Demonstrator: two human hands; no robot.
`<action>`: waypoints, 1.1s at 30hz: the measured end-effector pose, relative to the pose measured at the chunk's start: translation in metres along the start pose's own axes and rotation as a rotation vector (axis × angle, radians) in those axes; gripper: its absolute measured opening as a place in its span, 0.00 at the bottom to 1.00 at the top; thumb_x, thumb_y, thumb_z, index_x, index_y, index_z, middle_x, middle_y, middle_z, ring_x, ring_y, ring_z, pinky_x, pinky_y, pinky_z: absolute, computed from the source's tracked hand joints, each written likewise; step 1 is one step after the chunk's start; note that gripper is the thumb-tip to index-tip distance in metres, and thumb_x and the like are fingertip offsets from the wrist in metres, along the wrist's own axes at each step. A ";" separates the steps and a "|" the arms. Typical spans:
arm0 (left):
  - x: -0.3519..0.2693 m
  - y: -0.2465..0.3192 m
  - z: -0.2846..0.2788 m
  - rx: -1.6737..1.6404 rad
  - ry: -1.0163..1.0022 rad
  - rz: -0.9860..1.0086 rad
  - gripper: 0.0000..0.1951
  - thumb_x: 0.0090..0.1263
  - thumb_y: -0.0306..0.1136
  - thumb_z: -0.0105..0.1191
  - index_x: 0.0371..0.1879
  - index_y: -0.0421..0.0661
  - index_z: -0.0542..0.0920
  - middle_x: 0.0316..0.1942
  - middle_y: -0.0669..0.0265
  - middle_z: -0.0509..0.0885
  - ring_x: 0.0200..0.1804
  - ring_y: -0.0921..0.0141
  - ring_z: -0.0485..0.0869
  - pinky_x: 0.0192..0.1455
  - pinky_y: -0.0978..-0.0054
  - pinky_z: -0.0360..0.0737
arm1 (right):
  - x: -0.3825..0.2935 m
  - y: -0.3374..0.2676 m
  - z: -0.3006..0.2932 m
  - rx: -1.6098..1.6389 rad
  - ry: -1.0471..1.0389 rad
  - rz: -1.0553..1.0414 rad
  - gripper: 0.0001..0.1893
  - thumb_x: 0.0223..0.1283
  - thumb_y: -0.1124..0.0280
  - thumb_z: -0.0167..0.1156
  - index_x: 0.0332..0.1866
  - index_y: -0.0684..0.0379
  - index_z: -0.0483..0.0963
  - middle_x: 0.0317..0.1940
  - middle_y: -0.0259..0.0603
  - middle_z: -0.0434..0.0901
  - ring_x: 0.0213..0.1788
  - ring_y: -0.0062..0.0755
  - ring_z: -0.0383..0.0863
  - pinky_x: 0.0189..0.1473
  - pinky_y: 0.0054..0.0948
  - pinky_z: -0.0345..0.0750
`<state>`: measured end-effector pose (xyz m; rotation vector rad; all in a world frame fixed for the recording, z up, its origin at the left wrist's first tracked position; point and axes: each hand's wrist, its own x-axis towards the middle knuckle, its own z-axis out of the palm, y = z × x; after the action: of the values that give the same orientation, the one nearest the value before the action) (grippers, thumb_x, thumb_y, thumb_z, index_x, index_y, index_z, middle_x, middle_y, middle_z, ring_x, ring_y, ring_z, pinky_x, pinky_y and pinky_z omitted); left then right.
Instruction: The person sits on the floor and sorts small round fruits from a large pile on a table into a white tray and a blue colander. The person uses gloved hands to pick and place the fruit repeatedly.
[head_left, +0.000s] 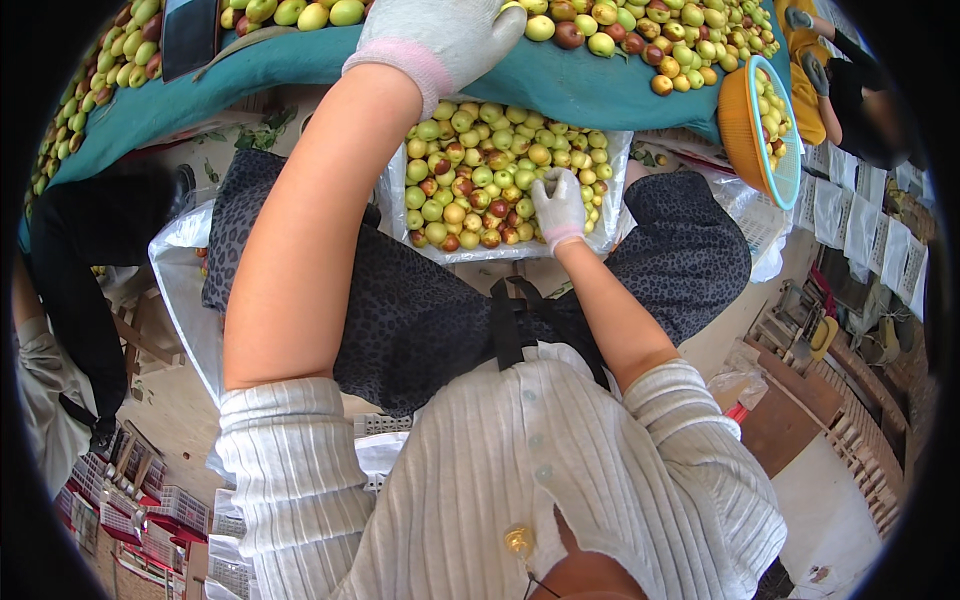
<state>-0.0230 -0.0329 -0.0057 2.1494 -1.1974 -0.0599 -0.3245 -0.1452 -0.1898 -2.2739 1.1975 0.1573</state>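
Note:
My left hand (450, 37), in a pale grey coated glove with a pink cuff, reaches over the teal cloth (300, 56) at the top. Its fingers run out of the picture, and green jujubes (540, 28) lie beside the thumb. Lower down, my right hand (559, 202), in a like glove, is over the right part of a crate lined with clear plastic (619, 172). Its fingers are curled, and whether they hold a fruit is hidden. Green and red-brown jujubes (480, 176) fill that crate, which stands between my knees.
An orange basket with a blue inner basket (739, 124) holds jujubes at the upper right. A dark phone-like device (191, 37) lies on the cloth. Another plastic-lined container (176, 262) is by my left leg. Other people (862, 105) (82, 232) are at both sides.

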 end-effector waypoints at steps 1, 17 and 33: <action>0.000 0.000 0.001 0.013 0.000 0.009 0.13 0.69 0.40 0.52 0.31 0.44 0.80 0.32 0.53 0.82 0.40 0.54 0.83 0.45 0.55 0.80 | 0.002 -0.001 0.001 0.027 0.019 -0.054 0.16 0.62 0.59 0.63 0.48 0.59 0.74 0.45 0.51 0.80 0.47 0.51 0.81 0.51 0.43 0.77; 0.000 -0.007 0.007 0.133 -0.017 -0.019 0.15 0.72 0.42 0.53 0.52 0.49 0.82 0.44 0.58 0.84 0.49 0.58 0.84 0.54 0.59 0.81 | 0.027 -0.066 -0.080 0.057 0.265 -0.723 0.02 0.63 0.76 0.58 0.38 0.60 0.78 0.38 0.47 0.81 0.41 0.44 0.82 0.48 0.36 0.80; 0.009 -0.006 0.010 0.200 -0.055 -0.019 0.17 0.75 0.45 0.46 0.49 0.50 0.84 0.45 0.61 0.85 0.48 0.62 0.86 0.48 0.58 0.84 | 0.231 -0.166 -0.174 -0.610 0.275 -0.400 0.24 0.67 0.59 0.55 0.67 0.45 0.69 0.64 0.45 0.73 0.61 0.48 0.79 0.60 0.46 0.80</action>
<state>-0.0171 -0.0430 -0.0147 2.3460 -1.2607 -0.0069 -0.0826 -0.3301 -0.0551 -3.1071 0.8638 0.0607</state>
